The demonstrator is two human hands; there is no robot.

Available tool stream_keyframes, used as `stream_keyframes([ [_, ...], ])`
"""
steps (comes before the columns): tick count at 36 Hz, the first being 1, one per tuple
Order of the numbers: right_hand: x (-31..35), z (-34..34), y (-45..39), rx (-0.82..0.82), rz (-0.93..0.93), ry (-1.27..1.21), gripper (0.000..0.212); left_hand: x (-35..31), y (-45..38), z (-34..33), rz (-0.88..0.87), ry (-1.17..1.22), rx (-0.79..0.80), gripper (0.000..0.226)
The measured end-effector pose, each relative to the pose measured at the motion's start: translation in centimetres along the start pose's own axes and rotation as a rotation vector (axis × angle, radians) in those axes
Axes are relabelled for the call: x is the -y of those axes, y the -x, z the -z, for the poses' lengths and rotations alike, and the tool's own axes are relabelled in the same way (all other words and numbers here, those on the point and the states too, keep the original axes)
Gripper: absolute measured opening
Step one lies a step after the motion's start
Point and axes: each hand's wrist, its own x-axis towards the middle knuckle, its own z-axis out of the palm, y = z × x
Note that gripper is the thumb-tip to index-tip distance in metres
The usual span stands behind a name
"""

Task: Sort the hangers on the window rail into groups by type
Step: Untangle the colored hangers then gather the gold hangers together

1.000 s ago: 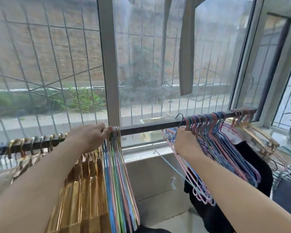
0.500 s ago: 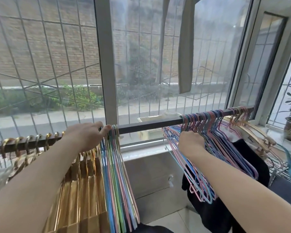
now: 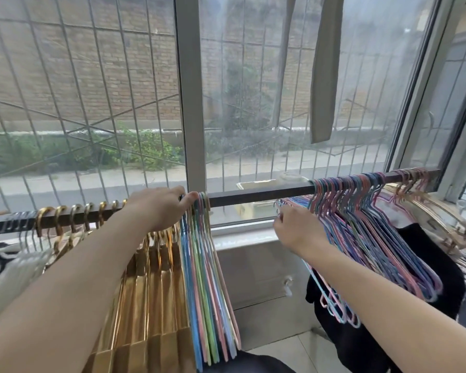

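A dark window rail (image 3: 253,195) runs from left to right. On its left part hang gold hangers (image 3: 145,278) and, beside them, a pack of flat pastel hangers (image 3: 207,265). My left hand (image 3: 156,208) lies over the rail with its fingers curled on the hooks of that pastel pack. A dense bunch of thin coloured wire hangers (image 3: 366,211) hangs to the right. My right hand (image 3: 293,234) grips a few pink and blue wire hangers (image 3: 336,308) just below the rail, left of the bunch, their hooks off the rail.
Pale clear hangers (image 3: 19,230) hang at the far left and rose-gold hangers (image 3: 412,181) at the far right. Dark clothing (image 3: 428,265) hangs under the right bunch. A grey cloth strip (image 3: 324,76) hangs before the barred window. The rail's middle stretch is bare.
My right hand lifted a few wire hangers off the rail and brought them down and a little left. My left hand stayed on the pastel hooks.
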Motion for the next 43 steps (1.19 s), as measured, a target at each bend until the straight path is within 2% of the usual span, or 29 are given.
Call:
stream_keyframes([
  [7, 5.7, -1.3, 1.4, 0.382, 0.085, -0.408, 0.019, 0.1, 0.3, 0.1, 0.014, 0.004, 0.000, 0.084],
  [10, 7.9, -2.1, 1.8, 0.487, 0.081, -0.541, 0.034, -0.2, 0.4, 0.3, 0.016, -0.003, 0.003, 0.084],
  [13, 9.2, -3.4, 2.6, 0.566, 0.033, -0.615, 0.034, -0.2, 0.4, 0.4, 0.015, -0.019, 0.011, 0.086],
  [18, 9.0, -5.6, 3.1, 0.534, -0.032, -0.705, 0.028, -0.1, 0.5, 0.6, 0.017, -0.025, 0.028, 0.086],
  [22, 9.0, -5.8, 3.3, 0.580, -0.057, -0.767, 0.012, -0.2, 0.6, 0.7, 0.016, -0.030, 0.032, 0.087],
  [25, 9.1, -5.7, 3.5, 0.592, -0.054, -0.756, 0.020, -0.5, 0.7, 0.8, 0.027, -0.040, 0.046, 0.085],
  [31, 9.1, -5.9, 3.7, 0.594, -0.094, -0.811, 0.015, -0.5, 0.6, 0.6, 0.020, -0.041, 0.066, 0.085],
  [37, 8.3, -5.4, 4.8, 0.541, -0.118, -0.813, 0.027, -0.6, 0.9, 1.1, 0.020, -0.025, 0.083, 0.095],
  [43, 6.6, -5.0, 7.7, 0.399, -0.054, -0.842, 0.047, -0.3, 0.7, 1.2, 0.027, -0.021, 0.084, 0.097],
])
